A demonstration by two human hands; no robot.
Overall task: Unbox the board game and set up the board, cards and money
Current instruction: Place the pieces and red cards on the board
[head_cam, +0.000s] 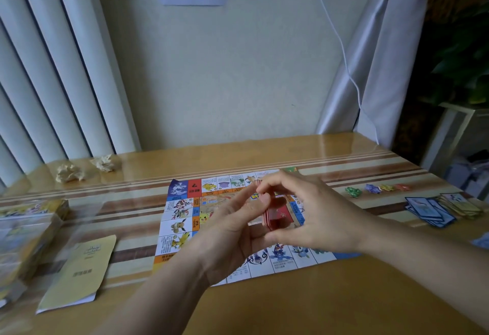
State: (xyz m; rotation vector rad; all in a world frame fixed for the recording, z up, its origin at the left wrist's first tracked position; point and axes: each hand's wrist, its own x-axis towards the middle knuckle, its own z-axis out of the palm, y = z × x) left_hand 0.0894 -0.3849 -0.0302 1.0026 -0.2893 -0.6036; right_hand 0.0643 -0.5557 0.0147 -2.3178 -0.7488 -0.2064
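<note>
The paper game board (185, 218) lies unfolded flat in the middle of the wooden table (291, 303). Above its centre both hands hold a stack of red cards (275, 214). My left hand (232, 231) cups the stack from the left and below. My right hand (315, 213) pinches it from the top and right side. Blue cards and a yellowish pile (444, 209) lie fanned at the right. Small coloured tokens (378, 189) sit in a row beyond them. The game box (23, 239) stands at the left edge, blurred.
A yellow booklet (79, 271) lies left of the board. Two crumpled paper balls (84, 168) rest at the back left near the blinds. A white cable (341, 51) hangs down the wall by a curtain. A plant stands at far right.
</note>
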